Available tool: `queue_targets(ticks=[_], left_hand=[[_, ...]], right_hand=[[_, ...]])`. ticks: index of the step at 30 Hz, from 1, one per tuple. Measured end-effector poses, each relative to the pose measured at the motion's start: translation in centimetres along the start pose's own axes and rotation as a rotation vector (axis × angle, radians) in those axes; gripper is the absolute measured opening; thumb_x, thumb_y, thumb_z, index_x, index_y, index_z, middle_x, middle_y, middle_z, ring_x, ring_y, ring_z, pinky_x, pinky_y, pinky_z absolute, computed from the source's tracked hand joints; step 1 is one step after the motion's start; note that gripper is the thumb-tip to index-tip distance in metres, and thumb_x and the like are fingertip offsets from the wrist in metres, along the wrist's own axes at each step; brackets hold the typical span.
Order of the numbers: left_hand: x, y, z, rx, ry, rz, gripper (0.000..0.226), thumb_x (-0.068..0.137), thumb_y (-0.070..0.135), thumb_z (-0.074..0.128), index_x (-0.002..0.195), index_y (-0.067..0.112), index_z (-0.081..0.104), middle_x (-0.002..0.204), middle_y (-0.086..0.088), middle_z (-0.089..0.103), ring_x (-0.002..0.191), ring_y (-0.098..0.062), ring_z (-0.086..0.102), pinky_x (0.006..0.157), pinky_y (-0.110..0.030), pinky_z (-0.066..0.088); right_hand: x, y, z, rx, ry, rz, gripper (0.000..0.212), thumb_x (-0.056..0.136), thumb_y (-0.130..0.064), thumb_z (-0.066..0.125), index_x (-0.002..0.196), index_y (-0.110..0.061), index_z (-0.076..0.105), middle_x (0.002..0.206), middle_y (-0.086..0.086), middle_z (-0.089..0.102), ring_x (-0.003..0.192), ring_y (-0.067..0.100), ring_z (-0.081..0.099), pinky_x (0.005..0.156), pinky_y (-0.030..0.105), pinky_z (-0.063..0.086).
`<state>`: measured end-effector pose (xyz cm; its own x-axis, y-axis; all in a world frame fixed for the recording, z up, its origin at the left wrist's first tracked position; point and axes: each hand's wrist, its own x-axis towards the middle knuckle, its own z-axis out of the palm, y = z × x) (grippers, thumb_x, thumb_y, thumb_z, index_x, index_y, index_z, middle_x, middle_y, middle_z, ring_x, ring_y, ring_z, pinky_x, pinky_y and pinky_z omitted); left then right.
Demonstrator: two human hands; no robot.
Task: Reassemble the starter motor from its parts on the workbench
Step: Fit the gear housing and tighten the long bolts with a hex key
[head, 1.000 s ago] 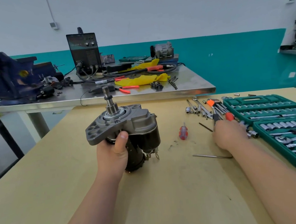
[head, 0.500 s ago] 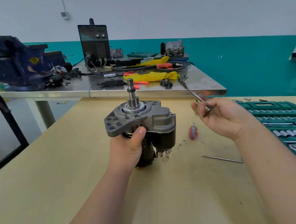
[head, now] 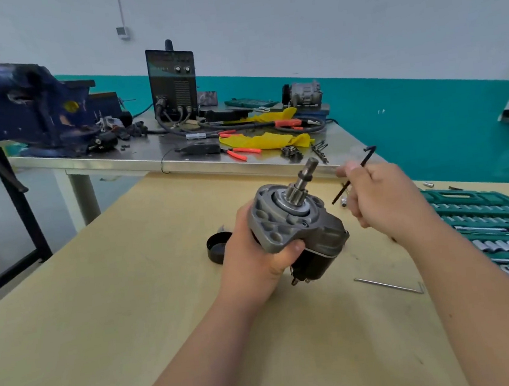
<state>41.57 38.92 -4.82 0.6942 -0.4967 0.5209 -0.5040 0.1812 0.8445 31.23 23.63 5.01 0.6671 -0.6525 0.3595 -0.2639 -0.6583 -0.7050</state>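
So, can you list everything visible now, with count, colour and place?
workbench: one, pale wood, near
starter motor: one, grey and black, held tilted above the workbench
hex key: one, black, held right of the motor
bent rod: one, silver, on the workbench, right
cap: one, black, on the workbench, left
socket set: one, green, workbench right edge
steel table: one, grey, behind
vise: one, blue, steel table, left
welder: one, black, steel table, middle
left hand: one, grips the starter motor
right hand: one, pinches the hex key
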Motion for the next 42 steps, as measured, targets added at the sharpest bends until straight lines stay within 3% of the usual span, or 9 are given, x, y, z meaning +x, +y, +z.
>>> queue_targets(ticks=[3,7,12,24,27,30,34,37,42], left_hand=[[0.4,-0.1,-0.2,0.055,0.051,-0.003,0.086,0.061,0.062,0.07,0.133,0.019,0.05,0.123,0.017,0.061,0.114,0.007,0.055,0.087,-0.005,0.041],[0.7,-0.4,-0.8,0.09,0.09,-0.008,0.089,0.064,0.068,0.063,0.131,0.009,0.056,0.131,0.0,0.059,0.122,-0.01,0.055,0.1,-0.028,0.045],[0.8,-0.3,-1.0,0.09,0.107,-0.036,0.094,0.064,0.07,0.063,0.13,0.004,0.055,0.131,-0.002,0.06,0.122,-0.01,0.056,0.101,-0.034,0.045],[0.9,0.0,-0.9,0.063,0.035,-0.045,0.087,0.065,0.062,0.066,0.128,0.003,0.054,0.128,-0.007,0.06,0.12,-0.019,0.058,0.098,-0.044,0.047],[0.8,-0.1,-0.9,0.045,0.074,-0.038,0.087,0.066,0.06,0.066,0.131,0.005,0.052,0.128,-0.002,0.061,0.12,-0.015,0.057,0.099,-0.04,0.047],[0.8,-0.2,-1.1,0.078,0.114,-0.033,0.094,0.064,0.068,0.062,0.132,0.004,0.052,0.128,0.006,0.061,0.119,-0.005,0.056,0.097,-0.023,0.047],[0.7,-0.1,-1.2,0.065,0.134,-0.043,0.099,0.061,0.07,0.066,0.136,0.009,0.05,0.135,0.004,0.057,0.124,-0.005,0.052,0.102,-0.028,0.045],[0.8,-0.1,-1.2,0.076,0.149,-0.035,0.095,0.062,0.07,0.065,0.134,0.01,0.052,0.133,0.002,0.058,0.123,-0.007,0.053,0.102,-0.028,0.045],[0.9,-0.3,-1.2,0.041,0.183,-0.05,0.093,0.063,0.069,0.061,0.133,0.007,0.053,0.13,0.003,0.06,0.12,-0.006,0.055,0.095,-0.014,0.044]], right_hand=[[-0.6,-0.3,-0.3,0.161,-0.014,0.003,0.042,0.105,-0.037,0.032,0.086,-0.02,0.066,0.053,-0.006,0.062,0.045,0.006,0.058,0.056,0.033,0.045],[-1.6,-2.1,-0.6,0.458,-0.135,-0.094,0.039,0.106,-0.027,0.035,0.085,-0.01,0.064,0.057,0.001,0.064,0.05,0.02,0.062,0.047,0.027,0.051],[-1.9,-4.7,0.7,0.276,-0.32,-0.202,0.038,0.105,-0.028,0.035,0.084,-0.014,0.063,0.056,-0.001,0.064,0.05,0.017,0.062,0.048,0.025,0.051],[-2.0,-5.0,0.3,0.05,-0.399,-0.257,0.029,0.103,-0.027,0.04,0.085,-0.028,0.061,0.066,-0.011,0.069,0.06,0.009,0.068,0.053,0.018,0.053],[-2.1,-5.1,0.1,-0.01,-0.39,-0.28,0.023,0.101,-0.025,0.047,0.084,-0.034,0.06,0.074,-0.02,0.069,0.066,0.002,0.068,0.058,0.019,0.053],[-2.2,-5.6,0.4,-0.116,-0.305,-0.343,0.022,0.099,-0.031,0.053,0.078,-0.034,0.059,0.068,-0.023,0.066,0.06,-0.003,0.065,0.051,0.013,0.046],[-1.8,-6.4,1.4,-0.243,-0.178,-0.405,0.03,0.095,-0.041,0.056,0.077,-0.019,0.063,0.063,-0.001,0.063,0.059,0.013,0.061,0.054,0.031,0.05],[-1.7,-6.6,2.4,-0.259,-0.102,-0.448,0.038,0.092,-0.045,0.057,0.069,-0.015,0.057,0.059,-0.003,0.052,0.056,0.014,0.049,0.051,0.03,0.039],[-1.5,-6.7,3.3,-0.281,-0.041,-0.509,0.032,0.093,-0.043,0.055,0.075,-0.017,0.058,0.06,-0.004,0.053,0.058,0.014,0.051,0.053,0.032,0.041]])
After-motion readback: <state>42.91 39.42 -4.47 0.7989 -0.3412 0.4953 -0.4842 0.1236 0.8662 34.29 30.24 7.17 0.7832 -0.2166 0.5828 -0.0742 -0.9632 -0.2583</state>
